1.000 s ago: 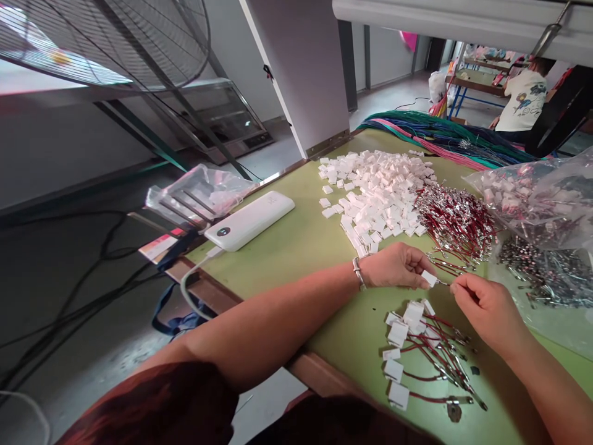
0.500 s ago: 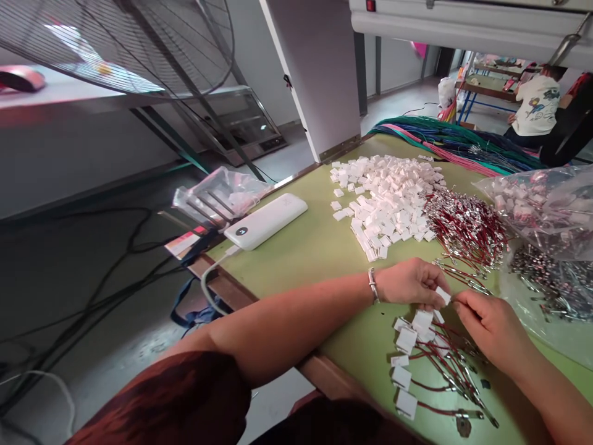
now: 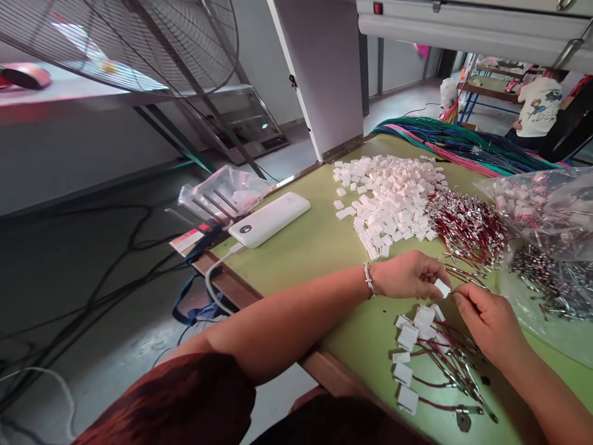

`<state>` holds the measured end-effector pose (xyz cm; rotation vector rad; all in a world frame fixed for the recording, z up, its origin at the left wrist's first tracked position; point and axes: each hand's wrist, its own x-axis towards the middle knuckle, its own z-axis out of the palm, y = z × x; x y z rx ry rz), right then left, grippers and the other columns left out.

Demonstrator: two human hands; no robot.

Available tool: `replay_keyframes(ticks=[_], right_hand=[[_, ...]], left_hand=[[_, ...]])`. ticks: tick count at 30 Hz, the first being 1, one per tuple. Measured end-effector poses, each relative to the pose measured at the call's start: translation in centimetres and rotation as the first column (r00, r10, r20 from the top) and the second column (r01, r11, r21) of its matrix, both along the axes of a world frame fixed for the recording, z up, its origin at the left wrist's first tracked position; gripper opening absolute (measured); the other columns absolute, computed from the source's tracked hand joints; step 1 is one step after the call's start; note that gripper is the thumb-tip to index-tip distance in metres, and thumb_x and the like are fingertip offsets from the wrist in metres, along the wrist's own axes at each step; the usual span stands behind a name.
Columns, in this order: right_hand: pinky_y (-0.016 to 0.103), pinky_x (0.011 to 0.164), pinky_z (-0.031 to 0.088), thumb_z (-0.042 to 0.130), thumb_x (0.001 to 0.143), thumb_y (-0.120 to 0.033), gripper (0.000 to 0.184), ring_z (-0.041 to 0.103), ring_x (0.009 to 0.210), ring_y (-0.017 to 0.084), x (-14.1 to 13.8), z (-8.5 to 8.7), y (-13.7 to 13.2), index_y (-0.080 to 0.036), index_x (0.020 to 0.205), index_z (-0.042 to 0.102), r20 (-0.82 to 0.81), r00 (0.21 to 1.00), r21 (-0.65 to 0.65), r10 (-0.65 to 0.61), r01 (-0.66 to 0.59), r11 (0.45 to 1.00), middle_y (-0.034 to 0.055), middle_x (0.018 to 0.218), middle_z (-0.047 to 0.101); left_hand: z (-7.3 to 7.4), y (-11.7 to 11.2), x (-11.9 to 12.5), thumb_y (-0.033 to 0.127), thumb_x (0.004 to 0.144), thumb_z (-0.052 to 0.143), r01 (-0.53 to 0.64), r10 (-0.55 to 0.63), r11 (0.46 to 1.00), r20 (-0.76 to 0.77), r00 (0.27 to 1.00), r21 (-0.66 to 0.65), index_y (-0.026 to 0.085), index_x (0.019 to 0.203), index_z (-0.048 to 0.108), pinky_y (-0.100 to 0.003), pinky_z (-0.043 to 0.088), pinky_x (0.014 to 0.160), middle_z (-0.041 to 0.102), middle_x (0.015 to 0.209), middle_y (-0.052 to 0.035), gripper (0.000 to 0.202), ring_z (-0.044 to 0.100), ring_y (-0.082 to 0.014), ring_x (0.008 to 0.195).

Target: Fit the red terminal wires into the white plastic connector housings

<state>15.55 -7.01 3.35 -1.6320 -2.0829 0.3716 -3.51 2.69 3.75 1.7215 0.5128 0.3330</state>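
My left hand (image 3: 407,276) pinches a small white connector housing (image 3: 442,288) between thumb and fingers, above the green tabletop. Right beside it, my right hand (image 3: 492,319) is closed in a pinch on a thin wire at the housing's right edge; the fingers hide most of the wire. Below both hands lie several white housings with red wires (image 3: 435,406) attached, their metal ends pointing right. Beyond my left hand spreads a heap of loose white housings (image 3: 393,191). A pile of short red wires with metal terminals (image 3: 467,228) sits to its right.
At the right are a clear bag of white parts (image 3: 546,204) and dark terminal pieces (image 3: 556,284) on plastic. Long cable bundles (image 3: 463,145) run along the back. A white power bank (image 3: 271,219) lies near the left edge. A fan (image 3: 185,43) stands left; a person (image 3: 540,105) sits far off.
Both hands have shifted very slightly upward and stay together at the housing. The whole view has moved a little; the piles look the same.
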Motion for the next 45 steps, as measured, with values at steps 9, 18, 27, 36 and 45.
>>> replay_keyframes(ticks=[9, 18, 27, 36, 45], right_hand=[[0.025, 0.051, 0.037, 0.045, 0.088, -0.031, 0.029, 0.050, 0.051, 0.013, -0.9, 0.7, -0.5, -0.021, 0.066, 0.060, 0.000, 1.000, -0.190, 0.014, -0.013, 0.982, -0.0017, 0.055, 0.058], [0.032, 0.061, 0.043, 0.048, 0.088, -0.034, 0.024, 0.059, 0.066, 0.018, 1.9, -1.3, 2.4, -0.018, 0.087, 0.066, 0.208, 0.956, 0.056, -0.207, 0.200, 0.978, 0.0066, 0.087, 0.063], [0.031, 0.052, 0.037, 0.041, 0.093, -0.030, 0.023, 0.059, 0.064, 0.018, 1.9, -2.2, 1.4, -0.021, 0.085, 0.060, 0.484, 0.874, 0.029, -0.043, 0.033, 0.999, 0.0043, 0.088, 0.061], [0.031, 0.056, 0.039, 0.044, 0.091, -0.027, 0.017, 0.060, 0.066, 0.019, 0.0, -2.4, 1.4, -0.020, 0.082, 0.058, 0.409, 0.910, 0.020, -0.068, 0.065, 0.998, 0.0059, 0.088, 0.061], [0.028, 0.054, 0.036, 0.044, 0.087, -0.030, 0.014, 0.057, 0.057, 0.019, 0.3, -1.4, 1.0, -0.022, 0.079, 0.052, 0.139, 0.975, -0.060, -0.174, 0.184, 0.981, 0.0014, 0.064, 0.063]], left_hand=[[3.1, 1.5, -2.1, 0.035, 0.073, 0.074, 0.023, 0.087, 0.912, -0.248, 0.965, 0.408, 0.013, 0.109, 0.062, -0.024, 0.045, 0.069, 0.066, 0.096, -0.0071, 0.043, 0.059, -0.0139, 0.077], [4.5, 3.5, -5.9, 0.037, 0.078, 0.064, 0.083, 0.375, 0.859, -0.729, 0.572, 0.506, 0.012, 0.089, 0.062, -0.025, 0.042, 0.060, 0.068, 0.073, -0.0062, 0.028, 0.060, -0.0165, 0.058], [2.4, 3.3, -3.2, 0.027, 0.095, 0.039, -0.118, 0.337, 0.908, -0.533, 0.777, 0.402, 0.014, 0.097, 0.058, -0.024, 0.043, 0.057, 0.062, 0.063, -0.0014, 0.023, 0.057, -0.0130, 0.051], [0.3, 2.9, -2.0, 0.030, 0.087, 0.057, 0.035, 0.444, 0.662, -0.429, 0.787, 0.749, 0.019, 0.108, 0.067, -0.031, 0.047, 0.078, 0.060, 0.101, -0.0097, 0.025, 0.058, -0.0225, 0.093], [-1.1, 1.9, -0.7, 0.005, 0.072, 0.051, 0.016, 0.450, 0.597, -0.352, 0.821, 0.802, 0.016, 0.099, 0.067, -0.035, 0.048, 0.080, 0.059, 0.096, -0.0107, 0.033, 0.058, -0.0234, 0.090]])
